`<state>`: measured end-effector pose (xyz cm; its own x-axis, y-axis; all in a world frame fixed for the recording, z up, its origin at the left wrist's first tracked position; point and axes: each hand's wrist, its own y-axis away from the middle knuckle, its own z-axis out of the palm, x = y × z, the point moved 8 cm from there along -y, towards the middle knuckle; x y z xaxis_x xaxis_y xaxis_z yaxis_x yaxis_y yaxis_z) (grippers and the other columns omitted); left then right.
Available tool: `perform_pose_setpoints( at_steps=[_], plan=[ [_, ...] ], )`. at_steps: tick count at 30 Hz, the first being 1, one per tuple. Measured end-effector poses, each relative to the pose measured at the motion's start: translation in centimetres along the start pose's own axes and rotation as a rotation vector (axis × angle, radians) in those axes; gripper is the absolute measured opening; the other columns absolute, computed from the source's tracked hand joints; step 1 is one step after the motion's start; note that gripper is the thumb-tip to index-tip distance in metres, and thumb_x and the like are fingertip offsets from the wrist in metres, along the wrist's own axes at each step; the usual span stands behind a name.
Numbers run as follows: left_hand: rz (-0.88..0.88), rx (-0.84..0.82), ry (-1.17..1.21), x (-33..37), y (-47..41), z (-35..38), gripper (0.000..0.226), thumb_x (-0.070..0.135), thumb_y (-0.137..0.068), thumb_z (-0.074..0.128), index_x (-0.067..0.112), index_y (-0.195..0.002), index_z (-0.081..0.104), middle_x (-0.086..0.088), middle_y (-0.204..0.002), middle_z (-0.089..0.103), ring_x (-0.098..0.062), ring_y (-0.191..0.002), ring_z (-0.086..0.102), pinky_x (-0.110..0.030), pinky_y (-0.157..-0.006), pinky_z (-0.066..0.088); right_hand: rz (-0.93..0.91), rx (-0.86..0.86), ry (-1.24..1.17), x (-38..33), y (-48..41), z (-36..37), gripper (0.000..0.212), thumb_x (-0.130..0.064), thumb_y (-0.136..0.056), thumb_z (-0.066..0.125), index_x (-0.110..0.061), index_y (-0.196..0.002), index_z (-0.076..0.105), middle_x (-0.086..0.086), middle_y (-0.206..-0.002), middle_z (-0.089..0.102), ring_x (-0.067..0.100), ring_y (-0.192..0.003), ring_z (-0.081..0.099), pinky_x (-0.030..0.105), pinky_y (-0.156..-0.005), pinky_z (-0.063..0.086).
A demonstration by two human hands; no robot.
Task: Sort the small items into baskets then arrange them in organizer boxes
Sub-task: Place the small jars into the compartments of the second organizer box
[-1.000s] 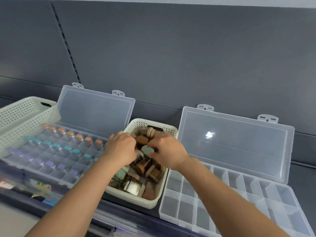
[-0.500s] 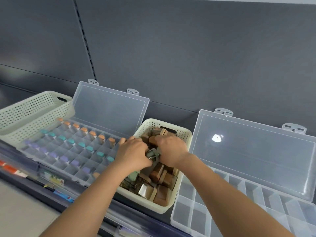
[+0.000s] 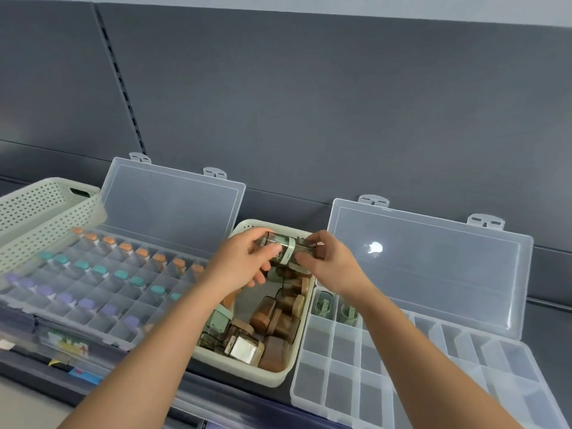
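Note:
A cream basket (image 3: 278, 379) in the middle holds several small square jars with brown and pale green lids. My left hand (image 3: 238, 264) and my right hand (image 3: 331, 264) are raised just above its far end. Between them they hold small clear jars with pale green lids (image 3: 286, 247), lying end to end; each hand's fingers curl round one end. Right of the basket lies an open clear organizer box (image 3: 433, 366); two green-lidded jars (image 3: 335, 308) stand in its far-left compartments. The left organizer box (image 3: 93, 289) holds rows of orange-, teal- and purple-capped vials.
A second cream basket (image 3: 46, 218) rests on the far-left corner of the left box. Both box lids (image 3: 433, 258) stand open against the grey back panel. The shelf's front edge carries label strips at lower left.
Both hands have come up out of the basket, lifting the green-lidded jars clear of the pile. The camera view has shifted left and tilted down a little.

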<state>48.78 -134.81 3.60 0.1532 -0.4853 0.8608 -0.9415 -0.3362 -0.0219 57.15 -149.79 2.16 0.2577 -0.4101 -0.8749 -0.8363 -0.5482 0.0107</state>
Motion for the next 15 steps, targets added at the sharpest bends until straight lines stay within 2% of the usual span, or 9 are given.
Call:
perform_pose_setpoints(
  at_steps=[2,4,7,10,13,15],
  plan=[
    [0.022,-0.024,0.039,0.7,-0.3,0.9,0.026,0.032,-0.093,0.058,0.040,-0.117,0.054,0.003,-0.082,0.068,-0.012,-0.065,0.066,-0.026,-0.055,0.055,-0.024,0.025,-0.043,0.1,0.6,-1.1,0.029,-0.027,-0.087,0.063,-0.026,-0.114,0.057,0.003,-0.098,0.069,0.020,-0.087,0.065,0.036,-0.083,0.054],
    [0.042,-0.060,0.112,1.5,-0.6,2.1,0.026,0.027,-0.093,0.059,0.047,-0.110,0.056,-0.001,-0.086,0.068,-0.018,-0.072,0.066,-0.033,-0.062,0.057,-0.049,0.037,-0.142,0.1,1.3,-2.3,0.031,-0.020,-0.088,0.065,-0.026,-0.118,0.060,0.001,-0.103,0.070,0.015,-0.093,0.066,0.032,-0.087,0.054],
    [0.071,-0.103,0.180,2.9,-0.9,3.9,0.022,0.029,-0.093,0.057,0.048,-0.103,0.056,-0.007,-0.087,0.068,-0.030,-0.080,0.066,-0.040,-0.070,0.056,-0.075,0.071,-0.200,0.3,2.5,-4.4,0.028,-0.011,-0.084,0.069,-0.022,-0.109,0.064,0.003,-0.097,0.071,0.017,-0.079,0.067,0.029,-0.070,0.057],
    [0.112,-0.146,0.150,4.4,-1.3,5.7,0.019,0.033,-0.095,0.054,0.050,-0.103,0.056,-0.007,-0.088,0.067,-0.029,-0.080,0.066,-0.039,-0.072,0.057,-0.045,0.070,-0.219,1.2,3.7,-5.9,0.033,-0.008,-0.082,0.072,-0.021,-0.109,0.061,0.009,-0.103,0.064,0.024,-0.079,0.068,0.035,-0.066,0.060],
    [0.168,-0.181,0.095,5.7,-1.6,7.4,0.024,0.031,-0.095,0.054,0.051,-0.108,0.056,-0.001,-0.089,0.063,-0.023,-0.079,0.065,-0.035,-0.072,0.058,-0.037,0.055,-0.246,2.0,4.9,-7.2,0.036,-0.014,-0.075,0.079,-0.025,-0.104,0.062,0.005,-0.096,0.059,0.020,-0.074,0.067,0.032,-0.065,0.060],
    [0.206,-0.215,0.015,6.3,-1.5,8.6,0.030,0.034,-0.095,0.054,0.055,-0.115,0.052,0.006,-0.091,0.061,-0.016,-0.076,0.063,-0.026,-0.068,0.055,-0.025,0.106,-0.153,2.5,5.7,-8.5,0.044,-0.030,-0.062,0.086,-0.024,-0.098,0.062,-0.001,-0.086,0.059,0.013,-0.065,0.063,0.027,-0.061,0.058]
  ],
)
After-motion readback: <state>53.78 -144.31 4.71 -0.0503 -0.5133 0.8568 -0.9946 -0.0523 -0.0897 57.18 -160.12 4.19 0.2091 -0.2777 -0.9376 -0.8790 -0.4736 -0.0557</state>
